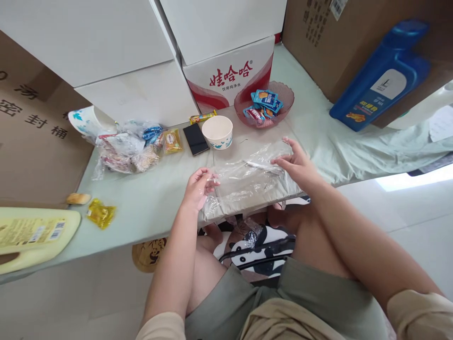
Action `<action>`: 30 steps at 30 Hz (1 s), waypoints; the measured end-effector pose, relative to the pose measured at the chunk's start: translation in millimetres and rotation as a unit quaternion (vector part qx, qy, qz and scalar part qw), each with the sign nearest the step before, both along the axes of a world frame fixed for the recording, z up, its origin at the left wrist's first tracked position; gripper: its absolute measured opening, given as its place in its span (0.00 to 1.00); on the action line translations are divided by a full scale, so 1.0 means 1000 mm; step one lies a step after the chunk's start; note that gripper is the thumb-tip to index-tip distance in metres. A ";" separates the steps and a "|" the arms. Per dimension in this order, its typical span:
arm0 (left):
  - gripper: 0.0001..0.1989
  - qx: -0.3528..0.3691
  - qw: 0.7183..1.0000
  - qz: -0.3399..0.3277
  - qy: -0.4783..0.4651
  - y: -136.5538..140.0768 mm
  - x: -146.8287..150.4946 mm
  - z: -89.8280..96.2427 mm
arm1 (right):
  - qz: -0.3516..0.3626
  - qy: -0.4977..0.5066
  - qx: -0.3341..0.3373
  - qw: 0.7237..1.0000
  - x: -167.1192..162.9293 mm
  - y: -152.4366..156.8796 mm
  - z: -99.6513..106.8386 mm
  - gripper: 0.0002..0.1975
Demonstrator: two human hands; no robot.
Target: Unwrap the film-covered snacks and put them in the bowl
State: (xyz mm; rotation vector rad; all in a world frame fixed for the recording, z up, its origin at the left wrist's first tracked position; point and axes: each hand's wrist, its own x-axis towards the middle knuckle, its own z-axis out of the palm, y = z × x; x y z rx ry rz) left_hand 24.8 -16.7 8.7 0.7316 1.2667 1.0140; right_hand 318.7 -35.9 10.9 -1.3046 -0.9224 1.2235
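— Plastic, is that what both hands are on?

— Yes, a clear plastic bag (244,182) lies flat at the front edge of the counter (141,208), partly hanging over it. The left hand (196,189) pinches the bag's near left end, fingers closed on the film. The right hand (295,163) rests on the bag's far right end with its fingers spread fairly flat and pressing down, not curled around anything.

— What sits behind the bag?

— A white paper cup (217,132) stands upright just beyond it, with a black phone (196,139) lying flat beside the cup on its left. A small yellow wrapped bar (203,116) lies behind those two, against a white box with red lettering (230,75). Toward the back right, a pink glass bowl (281,92) holds blue snack packets (265,101).

— And on the left side?

— A heap of snack packets in clear wrapping (129,148) lies there, with a tipped paper cup (87,120) behind it. Near the left edge are a small bread roll (78,199) and a crumpled yellow wrapper (101,213), just apart from each other. A pale yellow jug (33,236) lies on its side at the front left corner.

— Anything on the right?

— A blue bottle (384,78) leans against a brown carton (336,47) at the back right.
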 end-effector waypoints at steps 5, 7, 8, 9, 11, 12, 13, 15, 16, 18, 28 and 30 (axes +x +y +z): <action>0.18 -0.052 0.996 0.070 -0.015 0.005 -0.002 0.003 | -0.026 0.015 -0.025 0.999 0.002 0.003 -0.003 0.40; 0.23 -0.053 0.997 0.031 -0.040 0.004 -0.004 0.003 | -0.030 0.037 -0.030 0.998 0.005 0.005 -0.005 0.42; 0.26 -0.041 0.998 -0.001 -0.046 0.002 -0.005 0.002 | -0.026 0.041 -0.026 0.998 0.006 0.005 -0.006 0.44; 0.30 -0.023 0.998 -0.031 -0.045 0.001 -0.005 0.001 | -0.019 0.038 -0.018 0.999 0.006 0.005 -0.006 0.46; 0.37 0.017 0.998 -0.054 -0.024 -0.002 -0.005 -0.003 | 0.000 0.008 0.002 1.000 0.007 0.002 -0.006 0.51; 0.39 0.038 0.998 -0.048 -0.013 -0.003 -0.005 -0.005 | 0.012 -0.015 0.009 1.000 0.008 -0.001 -0.006 0.53; 0.41 0.061 0.997 -0.036 -0.007 -0.003 -0.005 -0.007 | 0.025 -0.038 0.010 0.999 0.008 -0.003 -0.005 0.54; 0.46 0.104 0.994 -0.014 -0.007 -0.003 -0.007 -0.011 | 0.052 -0.072 0.003 0.996 0.009 -0.008 -0.003 0.54; 0.49 0.124 0.992 -0.012 -0.011 -0.002 -0.008 -0.012 | 0.059 -0.081 0.000 0.995 0.010 -0.010 -0.002 0.53; 0.51 0.150 0.988 -0.017 -0.020 -0.002 -0.011 -0.014 | 0.061 -0.070 -0.004 0.996 0.012 -0.012 -0.001 0.47; 0.21 0.179 0.979 0.098 -0.023 -0.001 -0.021 -0.016 | 0.060 -0.181 0.054 0.980 0.018 -0.008 -0.013 0.23; 0.19 0.190 0.976 0.109 -0.010 0.000 -0.023 -0.018 | 0.030 -0.232 0.068 0.970 0.017 -0.007 -0.013 0.18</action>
